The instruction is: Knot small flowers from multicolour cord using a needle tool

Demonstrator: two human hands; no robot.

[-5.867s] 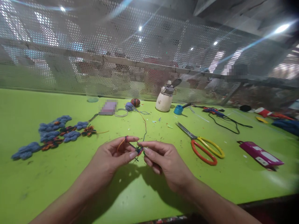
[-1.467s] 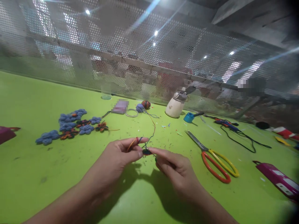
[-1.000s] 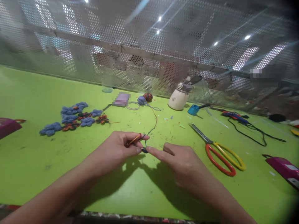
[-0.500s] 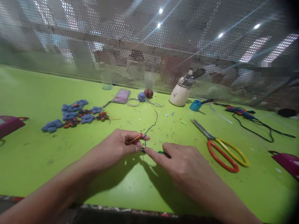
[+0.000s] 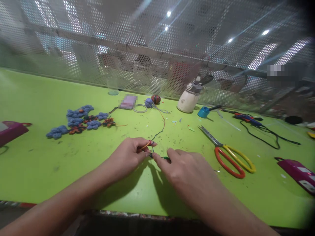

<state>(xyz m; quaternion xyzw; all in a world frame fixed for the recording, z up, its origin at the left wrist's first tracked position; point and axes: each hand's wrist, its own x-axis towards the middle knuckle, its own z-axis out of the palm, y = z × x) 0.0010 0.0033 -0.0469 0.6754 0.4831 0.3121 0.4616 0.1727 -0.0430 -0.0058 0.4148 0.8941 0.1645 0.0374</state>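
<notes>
My left hand (image 5: 131,152) pinches a small dark piece of crochet (image 5: 151,154) between thumb and fingers. Multicoloured yarn (image 5: 164,123) wraps its raised index finger and trails back toward a dark orange-and-black yarn ball (image 5: 156,99) and a blue ball (image 5: 148,103). Closed around a crochet hook (image 5: 167,158), my right hand (image 5: 187,167) has its back turned up and its index fingertip at the piece. Only a bit of the hook's green handle shows; its tip is hidden. Blue and orange-black crocheted flowers (image 5: 93,124) lie joined on the left.
Scissors (image 5: 232,160) lie right of my hands on the green table (image 5: 29,170). Behind stand a white bottle (image 5: 188,101) and a blue pot (image 5: 203,112). A corded glue gun (image 5: 248,120) lies farther right. Purple objects sit at left (image 5: 12,132) and right (image 5: 295,173).
My right hand has turned from a side-on pinch to back-up, with its index finger stretched to the piece. The green hook handle shows more. My view has shifted; the left hand keeps its hold.
</notes>
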